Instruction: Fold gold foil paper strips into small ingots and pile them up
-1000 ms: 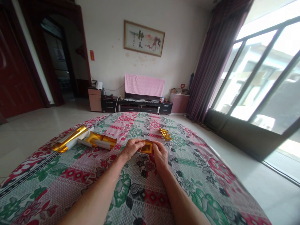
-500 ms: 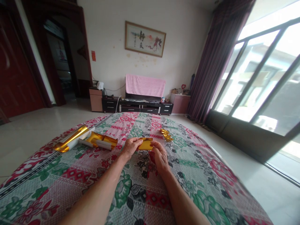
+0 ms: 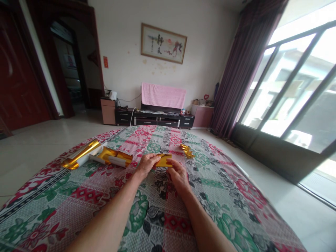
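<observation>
On the cloth point(image 3: 65, 217), foil pieces point(image 3: 187, 152) lie beyond and right of the sheet point(image 3: 163, 161), seemingly packaging point(image 3: 117, 161) left.

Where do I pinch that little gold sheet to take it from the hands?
Probably pinch the gold sheet at the middle of its far edge, coming from beyond the hands. The left hand holds its left end and the right hand its right, leaving that edge bare between them. It looks flat and thin, so pinch gently.

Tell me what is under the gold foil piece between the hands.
Floral tablecloth shows around the gold foil piece, which the left hand and right hand hold. Whatever lies directly beneath the foil is covered, as is its underside.
</observation>
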{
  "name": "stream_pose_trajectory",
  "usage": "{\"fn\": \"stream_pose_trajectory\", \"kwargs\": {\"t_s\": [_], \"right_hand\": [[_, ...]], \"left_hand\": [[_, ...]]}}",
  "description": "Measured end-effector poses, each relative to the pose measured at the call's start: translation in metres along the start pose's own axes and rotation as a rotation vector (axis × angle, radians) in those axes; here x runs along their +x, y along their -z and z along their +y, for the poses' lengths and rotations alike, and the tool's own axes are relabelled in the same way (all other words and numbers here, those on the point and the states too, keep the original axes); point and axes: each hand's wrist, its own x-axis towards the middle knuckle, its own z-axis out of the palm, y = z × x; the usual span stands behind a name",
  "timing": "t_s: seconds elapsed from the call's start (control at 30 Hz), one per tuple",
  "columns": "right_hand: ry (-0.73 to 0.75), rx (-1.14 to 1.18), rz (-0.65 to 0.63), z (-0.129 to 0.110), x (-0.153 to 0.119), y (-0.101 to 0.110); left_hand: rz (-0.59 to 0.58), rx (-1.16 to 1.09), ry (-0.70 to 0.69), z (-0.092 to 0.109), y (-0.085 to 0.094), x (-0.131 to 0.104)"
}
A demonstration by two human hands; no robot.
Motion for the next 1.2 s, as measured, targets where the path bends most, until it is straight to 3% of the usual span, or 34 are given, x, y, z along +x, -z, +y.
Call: {"fn": "stream_pose_trajectory", "kwargs": {"t_s": [0.33, 0.7, 0.93, 1.2], "right_hand": [[0.007, -0.008, 0.011, -0.0007, 0.0001, 0.0039], [0.025, -0.01, 0.054, 0.0035, 0.002, 0.0039], [-0.059, 0.061, 0.123, 0.0012, 0.0009, 0.0046], [-0.085, 0.1, 0.102, -0.0031, 0.0002, 0.0033]], "left_hand": [[-0.077, -0.03, 0.01, 0.0055, -0.0013, -0.0043], [-0.066, -0.128, -0.01, -0.0004, 0.0006, -0.0009], [-0.123, -0.151, -0.015, -0.0003, 0.0012, -0.0028], [-0.215, 0.019, -0.126, -0.0015, -0.0001, -0.0054]]}}
